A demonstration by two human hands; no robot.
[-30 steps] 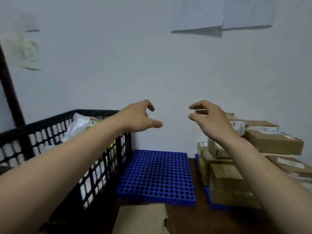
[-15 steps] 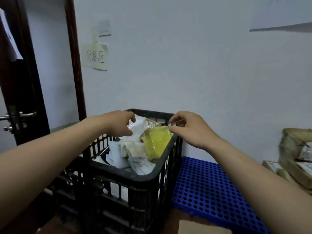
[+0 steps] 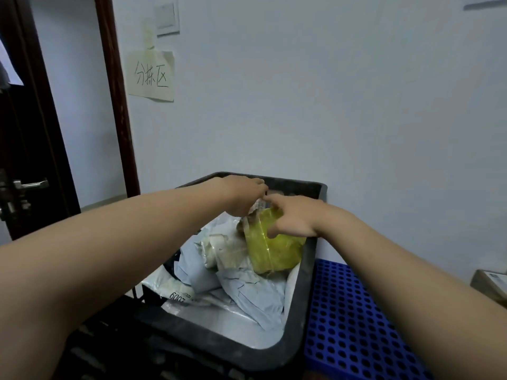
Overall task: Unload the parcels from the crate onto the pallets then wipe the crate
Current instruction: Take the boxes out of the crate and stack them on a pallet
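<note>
1. Our left hand [image 3: 241, 194] reaches over the far end of the black crate [image 3: 308, 283]. Its fingers are curled downward onto the upper end of the yellow taped parcel [image 3: 277, 253]. The fingertips are hidden, so we cannot tell whether they have closed on it.
2. The parcel lies tilted inside the crate, just below and between both hands, on top of the heap. We judge it is being taken first because nothing lies over it.
3. Our right hand [image 3: 295, 219] grips the parcel's near upper edge, with the thumb on its front face and the fingers over the top. Both hands are at one end, which looks like the start of a lift out, and the glossy tape may be slippery.
4. Below the hands, white mailer bags [image 3: 247, 292] fill the rest of the crate, so we judge unloading is far from done and wiping must wait.
5. To the right of our right forearm, a blue perforated pallet [image 3: 356, 325] sits against the crate's side. That is close enough for a short carry.
6. Further right, at the frame's edge, a cardboard box [image 3: 491, 286] shows.
7. Well to the left of our left arm stands a dark door [image 3: 24, 133] with a metal handle [image 3: 30, 184].
8. Above the hands, on the pale wall [image 3: 329, 105], a handwritten paper sign [image 3: 151, 75] hangs under a light switch [image 3: 167, 19].
</note>
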